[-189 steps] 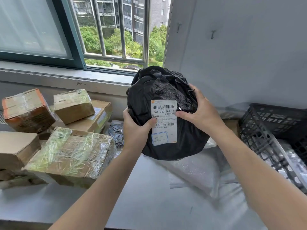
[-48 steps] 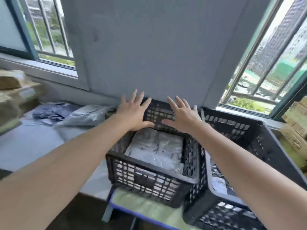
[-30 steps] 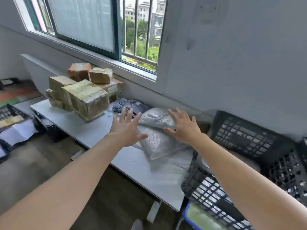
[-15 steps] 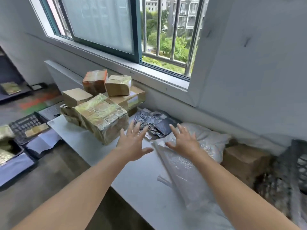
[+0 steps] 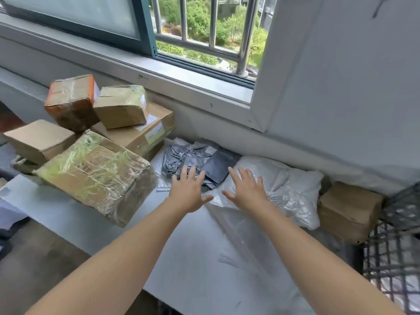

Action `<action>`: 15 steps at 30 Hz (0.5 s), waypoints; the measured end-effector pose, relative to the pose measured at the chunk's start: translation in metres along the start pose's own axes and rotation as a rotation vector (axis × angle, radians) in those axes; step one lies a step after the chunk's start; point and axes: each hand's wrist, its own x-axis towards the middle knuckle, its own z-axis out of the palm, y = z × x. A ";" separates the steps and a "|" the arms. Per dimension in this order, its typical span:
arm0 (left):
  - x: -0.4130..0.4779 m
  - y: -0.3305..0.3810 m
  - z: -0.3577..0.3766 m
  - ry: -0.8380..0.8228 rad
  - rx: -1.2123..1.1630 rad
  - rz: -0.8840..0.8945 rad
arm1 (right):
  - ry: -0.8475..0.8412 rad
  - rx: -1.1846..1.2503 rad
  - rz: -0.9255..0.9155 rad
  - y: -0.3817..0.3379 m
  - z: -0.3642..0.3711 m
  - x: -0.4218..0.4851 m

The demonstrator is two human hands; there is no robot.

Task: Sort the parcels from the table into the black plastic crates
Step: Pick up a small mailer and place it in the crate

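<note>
Both my arms reach out over the white table [image 5: 193, 264]. My left hand [image 5: 189, 192] is spread flat with straight fingers, its fingertips over the near edge of a crumpled dark grey plastic parcel [image 5: 193, 155]. My right hand [image 5: 246, 189] is spread the same way over the left end of a puffy white plastic parcel [image 5: 286, 185]. Neither hand holds anything. Whether the palms touch the bags is unclear. A black plastic crate [image 5: 393, 253] shows at the right edge, with pale bags inside.
A pile of cardboard boxes stands at the left: a large taped box [image 5: 95, 176], a plain small box [image 5: 38, 137], an orange-edged box [image 5: 71, 101] and others behind. A brown box [image 5: 350, 208] sits by the crate. A clear flat bag [image 5: 247, 237] lies under my right forearm. The window sill runs behind.
The view has swung from the crates back to the table. Both empty hands have moved forward, from above the table to over the grey and white bags.
</note>
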 end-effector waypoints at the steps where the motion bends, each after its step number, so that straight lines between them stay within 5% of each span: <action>1: 0.013 -0.002 0.001 -0.002 0.001 0.025 | 0.000 -0.009 0.024 0.001 0.002 0.005; 15: 0.148 0.011 0.045 -0.073 -0.074 0.177 | -0.014 -0.081 0.228 0.009 0.054 0.043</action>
